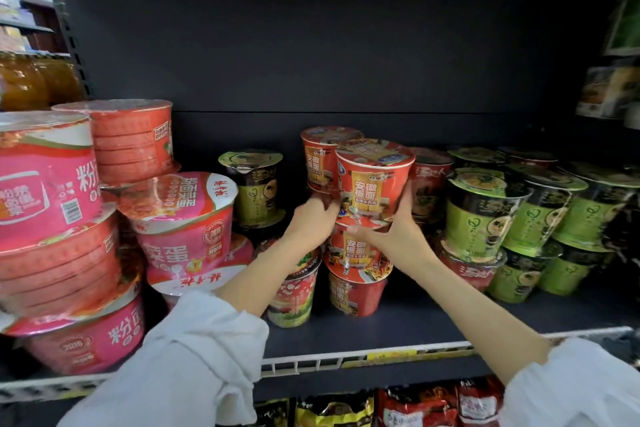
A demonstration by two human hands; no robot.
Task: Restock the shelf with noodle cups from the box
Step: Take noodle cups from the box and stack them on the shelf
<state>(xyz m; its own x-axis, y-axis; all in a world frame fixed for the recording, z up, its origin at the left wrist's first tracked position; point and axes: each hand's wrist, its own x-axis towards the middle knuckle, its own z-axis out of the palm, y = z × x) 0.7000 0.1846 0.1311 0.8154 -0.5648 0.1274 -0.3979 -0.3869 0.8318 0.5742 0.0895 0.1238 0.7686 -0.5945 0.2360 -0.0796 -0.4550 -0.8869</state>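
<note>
As the top orange cup stands upright on its stack, both hands grasp it low. The right hand has fingers curled at its base, and the left hand pinches the left side.

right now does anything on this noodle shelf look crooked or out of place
The top red cup held by both hands, left hand and right hand, leans left, not yet square on its stack. The pink bowls at left are also piled tilted.
</note>
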